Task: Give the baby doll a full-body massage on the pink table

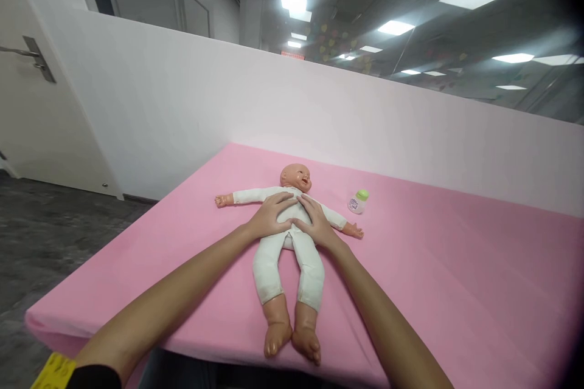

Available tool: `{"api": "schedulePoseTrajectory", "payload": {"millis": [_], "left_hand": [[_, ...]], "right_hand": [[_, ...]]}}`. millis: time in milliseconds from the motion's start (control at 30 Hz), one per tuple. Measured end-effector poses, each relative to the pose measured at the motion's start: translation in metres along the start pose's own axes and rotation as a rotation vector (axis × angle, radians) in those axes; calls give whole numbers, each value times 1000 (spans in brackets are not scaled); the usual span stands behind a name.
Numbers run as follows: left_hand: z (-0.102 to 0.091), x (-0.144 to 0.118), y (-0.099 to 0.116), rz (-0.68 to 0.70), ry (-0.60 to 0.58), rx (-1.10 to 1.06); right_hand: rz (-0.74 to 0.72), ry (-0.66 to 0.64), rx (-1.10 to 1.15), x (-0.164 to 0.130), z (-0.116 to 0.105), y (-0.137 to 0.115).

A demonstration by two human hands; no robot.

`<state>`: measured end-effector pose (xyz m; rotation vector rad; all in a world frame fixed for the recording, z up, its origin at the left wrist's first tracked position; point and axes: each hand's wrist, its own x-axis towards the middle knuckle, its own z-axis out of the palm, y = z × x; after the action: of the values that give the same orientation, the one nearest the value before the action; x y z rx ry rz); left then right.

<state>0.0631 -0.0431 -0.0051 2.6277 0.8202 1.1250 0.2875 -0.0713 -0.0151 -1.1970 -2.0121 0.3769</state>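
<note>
- The doll (292, 237) lies face-up on the pink table (456, 292).
- The left hand (272, 216) and right hand (316, 222) rest flat, fingers spread, on its torso.
- Risk: uneven pressure may slide the doll toward the near edge or the bottle (358, 201).

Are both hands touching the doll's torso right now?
Touching. The head view shows the left hand and right hand lying flat on the doll, palms on its white-clothed torso with no gap.

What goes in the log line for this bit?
left hand: flat on doll torso | right hand: flat on torso | bottle: beside doll
</note>
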Motion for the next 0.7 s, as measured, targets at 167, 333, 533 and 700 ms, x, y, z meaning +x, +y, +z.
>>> {"api": "schedulePoseTrajectory", "payload": {"millis": [167,333,533,700], "left_hand": [[3,3,-2,-42,-1,10],[-2,7,7,-79,36,4],[-3,4,13,-80,79,52],[-1,0,5,-42,31,78]], "right_hand": [[28,51,-32,8,3,5],[13,129,-45,14,3,-5],[-26,196,-29,10,6,-12],[-21,179,-67,6,8,-6]]}}
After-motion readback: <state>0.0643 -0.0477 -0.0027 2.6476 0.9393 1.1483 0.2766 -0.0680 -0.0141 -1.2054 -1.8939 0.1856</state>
